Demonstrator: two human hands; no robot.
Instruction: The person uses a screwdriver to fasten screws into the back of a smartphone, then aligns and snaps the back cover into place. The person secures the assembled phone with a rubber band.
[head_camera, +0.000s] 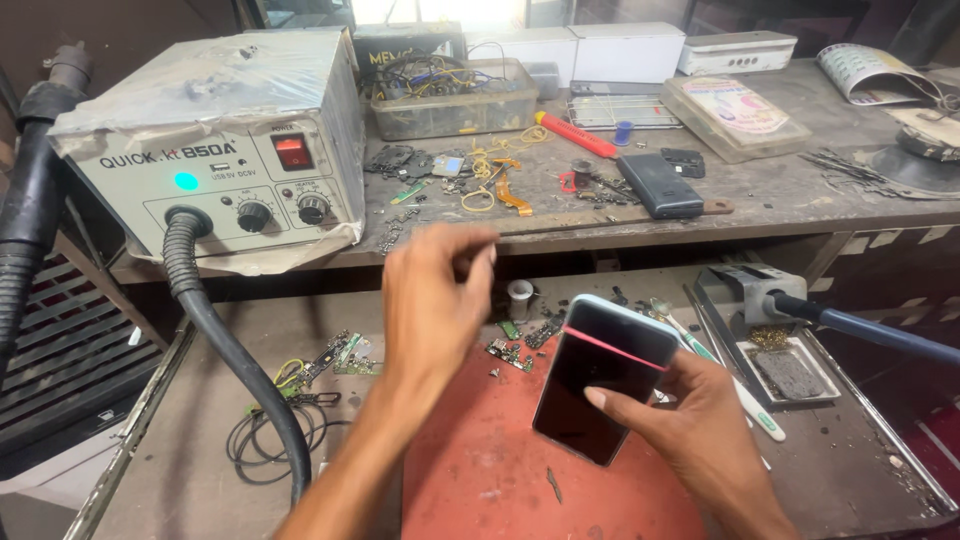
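One smartphone (605, 375) with a dark screen is the thing in hand: the right hand (700, 430) grips it from the right side and beneath, thumb laid across the glass, holding it tilted above the red work mat (480, 470). A thin red band (615, 347) runs across the phone near its upper end. The left hand (435, 300) is raised over the mat just left of the phone, not touching it; it is blurred, fingers curled loosely, and I cannot tell whether anything is pinched in them.

Between the two hands, at the mat's far edge, lie small circuit boards and loose parts (512, 350), with a small white bottle (520, 298) behind them. More green board pieces (335, 358) lie left of the mat, beside a coil of black wire (265, 440). A white-handled tool (745, 395) lies just right of the phone, and beyond it a metal tray (795, 372) with a blue-handled iron (870, 330) resting above it.

On the upper bench (780, 205) stands a grey hot-air rework station (215, 150), its red switch and blue light lit, a black corrugated hose (215, 340) running down from it. Farther right are a clear plastic bin of wires (455, 100), a red-handled tool (578, 135) and a dark phone (658, 185).
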